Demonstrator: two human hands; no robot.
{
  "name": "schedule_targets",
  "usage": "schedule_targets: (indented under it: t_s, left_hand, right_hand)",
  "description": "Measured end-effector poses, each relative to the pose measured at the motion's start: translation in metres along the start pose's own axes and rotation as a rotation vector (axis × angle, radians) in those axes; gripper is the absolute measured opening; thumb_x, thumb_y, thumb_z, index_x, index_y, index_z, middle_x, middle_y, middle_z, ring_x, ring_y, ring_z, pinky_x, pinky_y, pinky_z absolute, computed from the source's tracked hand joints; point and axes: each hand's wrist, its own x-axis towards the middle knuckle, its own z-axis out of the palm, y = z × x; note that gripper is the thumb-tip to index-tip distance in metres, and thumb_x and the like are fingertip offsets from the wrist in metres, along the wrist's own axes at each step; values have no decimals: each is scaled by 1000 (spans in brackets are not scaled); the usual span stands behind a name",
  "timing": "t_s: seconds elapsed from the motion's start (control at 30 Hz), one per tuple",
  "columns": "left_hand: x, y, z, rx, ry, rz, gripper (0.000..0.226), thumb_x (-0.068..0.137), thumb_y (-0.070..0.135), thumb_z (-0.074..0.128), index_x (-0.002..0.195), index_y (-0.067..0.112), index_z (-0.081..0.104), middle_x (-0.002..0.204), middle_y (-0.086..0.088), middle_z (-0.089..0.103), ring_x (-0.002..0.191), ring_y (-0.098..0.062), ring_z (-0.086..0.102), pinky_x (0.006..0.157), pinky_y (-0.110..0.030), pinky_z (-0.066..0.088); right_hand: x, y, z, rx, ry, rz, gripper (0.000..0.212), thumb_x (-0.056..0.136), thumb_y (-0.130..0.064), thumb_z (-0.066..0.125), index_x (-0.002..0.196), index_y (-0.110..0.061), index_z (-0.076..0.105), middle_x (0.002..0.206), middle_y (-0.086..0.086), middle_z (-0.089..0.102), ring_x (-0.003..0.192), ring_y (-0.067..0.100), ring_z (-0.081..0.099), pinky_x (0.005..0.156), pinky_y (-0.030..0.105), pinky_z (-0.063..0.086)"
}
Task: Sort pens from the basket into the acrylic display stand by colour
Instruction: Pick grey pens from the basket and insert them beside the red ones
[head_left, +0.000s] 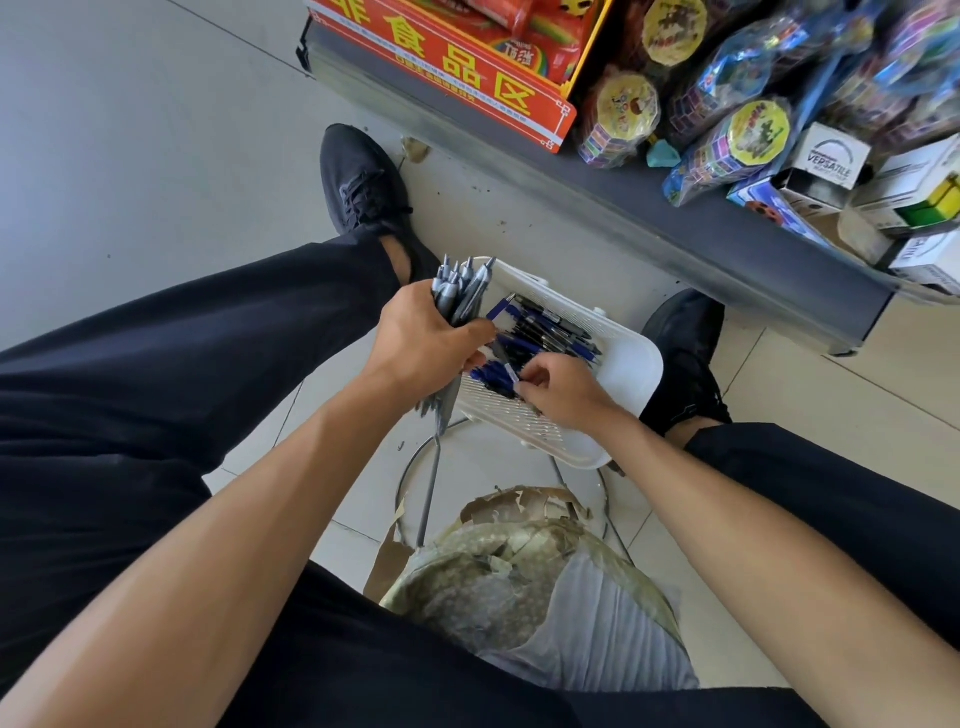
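A white plastic basket sits on the floor between my feet, holding several blue and black pens. My left hand grips a bundle of grey pens, their tips sticking up past the basket's left edge. Inside the basket, my right hand pinches a blue pen with a white label. No acrylic display stand shows in this view.
A low grey shelf runs along the right with an orange sign, bagged toys and small boxes. My dark shoes flank the basket. I sit on a worn stool. Tiled floor stretches to the left.
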Motion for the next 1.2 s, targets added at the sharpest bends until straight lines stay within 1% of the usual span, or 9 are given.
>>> schedule_targets:
  t_s: [0.27, 0.43, 0.53, 0.67, 0.73, 0.87, 0.97, 1.07, 1.2]
  left_hand:
    - [-3, 2, 4, 27, 106, 79, 27, 84, 33, 82, 86, 12, 64, 70, 0, 69, 49, -3, 65, 46, -15, 50]
    - [-4, 6, 4, -12, 111, 112, 43, 68, 40, 92, 71, 12, 59, 56, 6, 59, 49, -6, 52, 49, -24, 50]
    - [-3, 5, 2, 30, 120, 114, 45, 67, 37, 93, 67, 15, 54, 55, 8, 51, 46, -1, 42, 46, -18, 42]
    - [-1, 1, 2, 72, 143, 100, 28, 73, 29, 82, 78, 9, 63, 69, -4, 66, 61, -19, 61, 61, -38, 57]
    - [0, -2, 1, 97, 159, 92, 26, 75, 29, 77, 83, 9, 64, 74, -9, 68, 63, -23, 60, 63, -43, 55]
    - [3, -4, -1, 106, 141, 80, 23, 80, 30, 75, 90, 13, 63, 79, -7, 69, 71, -25, 67, 67, -43, 58]
    - [4, -7, 0, 123, 99, 57, 22, 82, 29, 75, 95, 15, 62, 84, -6, 70, 77, -26, 70, 72, -47, 60]
    - [5, -7, 1, 130, 81, 57, 21, 82, 28, 74, 94, 16, 61, 85, -6, 71, 77, -27, 70, 73, -50, 60]
    - [8, -5, 0, 118, 71, 41, 23, 82, 29, 74, 97, 17, 61, 88, -6, 71, 78, -26, 70, 72, -51, 60]
  right_hand:
    - [-45, -64, -13, 748, 107, -154, 15, 92, -5, 71, 92, -20, 71, 82, -8, 76, 79, 8, 72, 75, 22, 56]
    - [-54, -83, -6, 920, -11, -218, 23, 88, -6, 73, 92, -28, 78, 86, -6, 77, 82, 9, 69, 76, 25, 54]
    - [-53, -84, -6, 967, -68, -206, 18, 81, -14, 75, 87, -30, 81, 85, -6, 76, 80, 11, 67, 77, 26, 53]
    - [-47, -76, 0, 1017, -145, -155, 15, 88, -8, 70, 84, -19, 80, 81, 3, 75, 73, 15, 66, 72, 25, 53]
    - [-41, -67, -1, 859, -117, -82, 16, 95, -9, 65, 85, -14, 77, 82, 5, 75, 74, 16, 66, 75, 29, 54]
    - [-16, -33, -13, 0, 46, 7, 20, 96, -19, 60, 113, -18, 69, 109, -5, 71, 103, 13, 64, 96, 34, 52]
    - [5, -10, -26, -163, 125, 34, 38, 94, -13, 58, 132, -12, 58, 131, 6, 61, 124, 24, 56, 107, 37, 45]
    - [23, 6, -27, -251, 35, 85, 57, 93, -18, 62, 146, -10, 44, 151, 12, 45, 139, 29, 41, 118, 39, 33]
    - [30, 12, -12, -339, 31, 87, 66, 89, -28, 67, 148, -12, 42, 152, 12, 37, 142, 35, 34, 120, 45, 29]
